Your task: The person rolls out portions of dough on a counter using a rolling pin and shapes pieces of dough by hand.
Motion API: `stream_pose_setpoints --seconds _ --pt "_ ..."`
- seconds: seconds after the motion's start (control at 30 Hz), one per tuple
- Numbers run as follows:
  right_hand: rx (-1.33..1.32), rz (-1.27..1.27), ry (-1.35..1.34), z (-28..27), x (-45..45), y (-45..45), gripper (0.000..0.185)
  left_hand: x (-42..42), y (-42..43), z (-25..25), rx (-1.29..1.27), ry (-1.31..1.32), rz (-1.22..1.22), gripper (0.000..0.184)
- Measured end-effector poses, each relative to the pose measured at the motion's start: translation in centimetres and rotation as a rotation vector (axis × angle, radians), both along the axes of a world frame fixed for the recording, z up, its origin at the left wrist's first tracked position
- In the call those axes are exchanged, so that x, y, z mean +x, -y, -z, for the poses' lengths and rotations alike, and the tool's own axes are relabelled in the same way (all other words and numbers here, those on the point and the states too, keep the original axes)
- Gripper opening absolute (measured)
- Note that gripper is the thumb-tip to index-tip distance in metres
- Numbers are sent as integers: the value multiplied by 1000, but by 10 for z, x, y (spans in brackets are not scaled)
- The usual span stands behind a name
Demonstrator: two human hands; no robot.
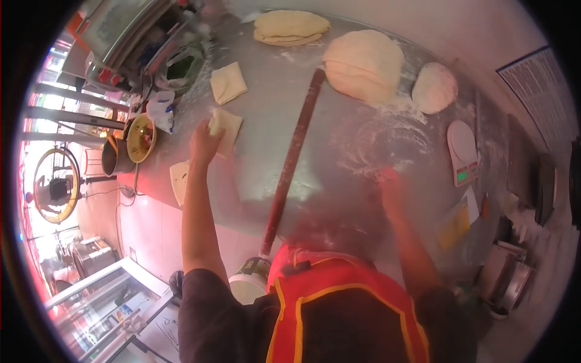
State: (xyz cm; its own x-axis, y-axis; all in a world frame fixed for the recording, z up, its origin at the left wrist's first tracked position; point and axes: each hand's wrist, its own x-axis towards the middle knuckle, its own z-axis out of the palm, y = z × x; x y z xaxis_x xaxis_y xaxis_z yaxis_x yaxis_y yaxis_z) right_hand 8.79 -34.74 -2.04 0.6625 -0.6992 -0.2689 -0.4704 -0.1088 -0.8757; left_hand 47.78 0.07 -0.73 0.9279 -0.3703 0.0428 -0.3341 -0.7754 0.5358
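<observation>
My left hand (206, 140) is at the left edge of a folded square of pale dough (229, 134), its fingers closed on the near corner. A second folded dough piece (228, 83) lies just beyond it, and a third piece (180, 181) is partly hidden behind my left forearm. Over the floury patch of the metal table, my right hand (390, 181) is smeared by motion and reddish glare, so its fingers cannot be made out. Between my hands a long, flour-dusted rolling pin (295, 151) slants across the table.
At the back lie a folded dough slab (292, 28), a large dough mound (364, 65) and a smaller lump (434, 88). A digital scale (463, 151) stands at right. A yellow bowl (141, 138) and a plastic bag (161, 111) are on the left.
</observation>
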Motion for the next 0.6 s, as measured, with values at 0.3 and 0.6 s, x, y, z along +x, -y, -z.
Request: stream_pose_setpoints --seconds 0.3,0.6 --pt "84 25 147 4 -21 9 34 -108 212 -67 -359 -469 683 40" --pt "-250 -64 132 7 -27 55 36 -214 314 63 22 280 354 44"
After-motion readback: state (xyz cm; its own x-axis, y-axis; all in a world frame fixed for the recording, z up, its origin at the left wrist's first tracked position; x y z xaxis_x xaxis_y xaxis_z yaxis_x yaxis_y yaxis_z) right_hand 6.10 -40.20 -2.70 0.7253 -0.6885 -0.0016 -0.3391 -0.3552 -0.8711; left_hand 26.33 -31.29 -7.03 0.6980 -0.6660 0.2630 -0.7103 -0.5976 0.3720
